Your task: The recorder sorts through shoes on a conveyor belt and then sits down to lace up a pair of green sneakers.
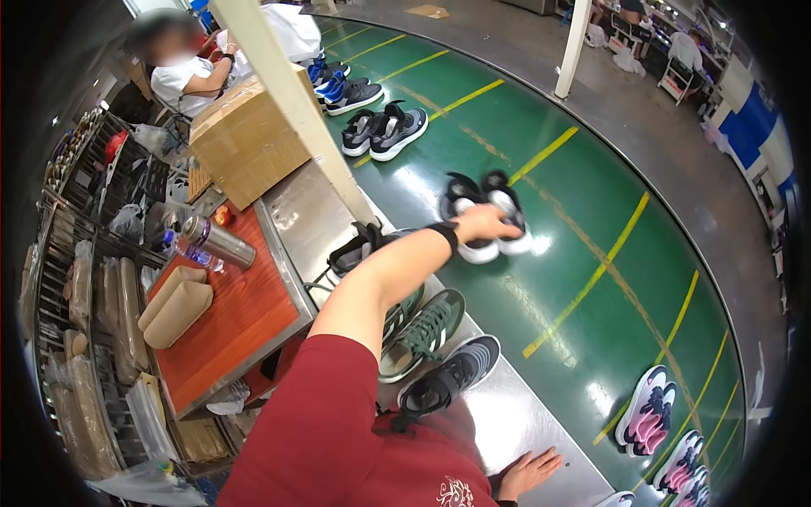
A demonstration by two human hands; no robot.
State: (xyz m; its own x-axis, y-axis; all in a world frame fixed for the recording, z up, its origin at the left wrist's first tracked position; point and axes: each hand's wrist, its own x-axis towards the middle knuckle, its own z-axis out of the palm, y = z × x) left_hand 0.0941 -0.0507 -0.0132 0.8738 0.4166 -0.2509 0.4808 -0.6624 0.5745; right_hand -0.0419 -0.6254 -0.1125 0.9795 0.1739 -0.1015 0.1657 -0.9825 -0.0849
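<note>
Black-and-white shoes [504,201]: left hand [483,223] gripping, long axis oblique to near edge of belt [541,291], toes blurred. Right hand [530,473] spread flat. Carton [253,139] contents hidden.

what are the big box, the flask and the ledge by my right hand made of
Box: apparently cardboard, matte brown with flat panels. Flask: probably stainless steel, silvery with bright streaks. Ledge: likely sheet metal, smooth and grey with glossy reflections; exact metal unclear.

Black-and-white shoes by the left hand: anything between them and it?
Nothing visible. The left hand overlaps the black-and-white shoes on the green surface; the green shoe sits off to the side, not between.
</note>
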